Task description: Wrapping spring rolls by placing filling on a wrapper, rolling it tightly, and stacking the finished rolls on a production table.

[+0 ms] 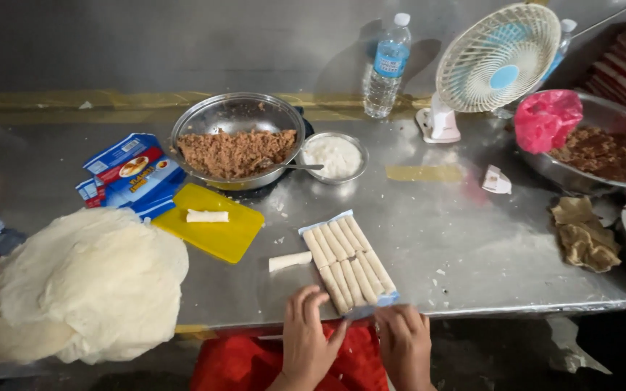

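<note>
Both grips, left hand [306, 337] and right hand [403, 340], pinched the wrapper's [372, 308] near edge under the rolls [348, 262], best kept level on the counter [458, 239].

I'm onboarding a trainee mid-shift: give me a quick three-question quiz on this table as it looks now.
1. True or false: both hands touch the tray of rolls.
2. Which lies on the yellow cutting board? A) one roll B) a spoon C) the bottle
3. What stands behind the small bowl of white paste, by the wall?

Key:
1. True: the left hand and right hand are at its near edge.
2. A, one roll.
3. A water bottle.
</note>
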